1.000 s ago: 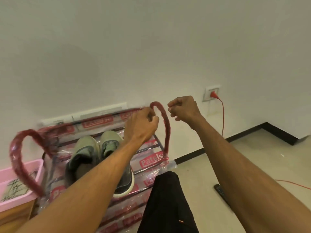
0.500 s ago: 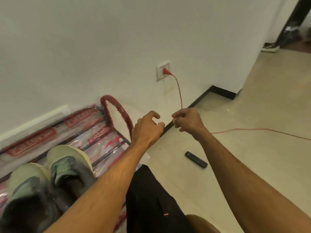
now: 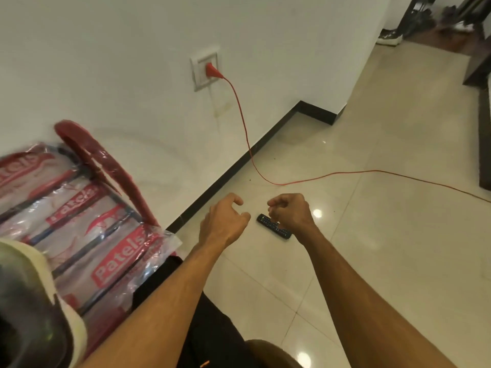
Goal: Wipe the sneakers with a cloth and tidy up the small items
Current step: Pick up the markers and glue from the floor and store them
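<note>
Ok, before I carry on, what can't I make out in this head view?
Sneaker: head view, blurred, cut off by the left and bottom edges.
Remote control: head view, partly hidden behind the right hand; contact cannot be told.
Red cable: head view, leaves the right edge, far end unseen.
Cloth: none in view.

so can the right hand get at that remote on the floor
Probably yes: the right hand partly overlaps the remote control in view, holds nothing, and only bare floor surrounds it. How high it hangs is unclear.
</note>
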`<state>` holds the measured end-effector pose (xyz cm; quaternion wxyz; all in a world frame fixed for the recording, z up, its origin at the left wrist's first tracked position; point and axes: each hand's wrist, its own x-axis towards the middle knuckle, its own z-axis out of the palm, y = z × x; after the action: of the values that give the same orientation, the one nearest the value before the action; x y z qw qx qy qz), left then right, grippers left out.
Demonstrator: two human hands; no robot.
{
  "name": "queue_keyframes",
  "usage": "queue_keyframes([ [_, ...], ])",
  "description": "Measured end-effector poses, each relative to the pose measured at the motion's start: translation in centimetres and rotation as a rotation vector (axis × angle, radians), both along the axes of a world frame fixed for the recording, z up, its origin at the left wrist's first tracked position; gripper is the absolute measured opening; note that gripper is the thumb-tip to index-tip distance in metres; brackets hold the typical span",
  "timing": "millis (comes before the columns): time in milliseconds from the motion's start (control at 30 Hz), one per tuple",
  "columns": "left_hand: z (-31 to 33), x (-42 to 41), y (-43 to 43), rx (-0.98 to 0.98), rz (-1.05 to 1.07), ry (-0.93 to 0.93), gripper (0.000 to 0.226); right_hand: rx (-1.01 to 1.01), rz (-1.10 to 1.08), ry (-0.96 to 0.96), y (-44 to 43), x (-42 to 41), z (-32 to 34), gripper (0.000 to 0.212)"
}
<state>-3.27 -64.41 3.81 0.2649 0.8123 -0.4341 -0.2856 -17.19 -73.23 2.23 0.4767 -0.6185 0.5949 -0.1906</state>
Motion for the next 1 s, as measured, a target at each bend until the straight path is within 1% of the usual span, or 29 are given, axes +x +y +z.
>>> queue_keyframes([
  [167,-3.9,-1.0,-2.1,0.087,0.019,0.029,0.03,0.062,-0.049,0.001,-1.5,-1.2,-5.3,0.019],
  [433,-9.9,-2.8,-3.9,0.202,0.006,0.072,0.029,0.163,-0.139,0.072,-1.8,-2.2,-13.4,0.032],
  [833,-16.3,-2.4,-6.5,0.296,0.001,0.153,0.031,0.27,-0.258,0.099,-3.8,-1.7,-20.4,0.031],
  [1000,-18.9,-1.9,-6.5,0.33,0.035,0.195,0.033,0.311,-0.259,0.106,-3.9,-0.3,-23.0,0.028],
])
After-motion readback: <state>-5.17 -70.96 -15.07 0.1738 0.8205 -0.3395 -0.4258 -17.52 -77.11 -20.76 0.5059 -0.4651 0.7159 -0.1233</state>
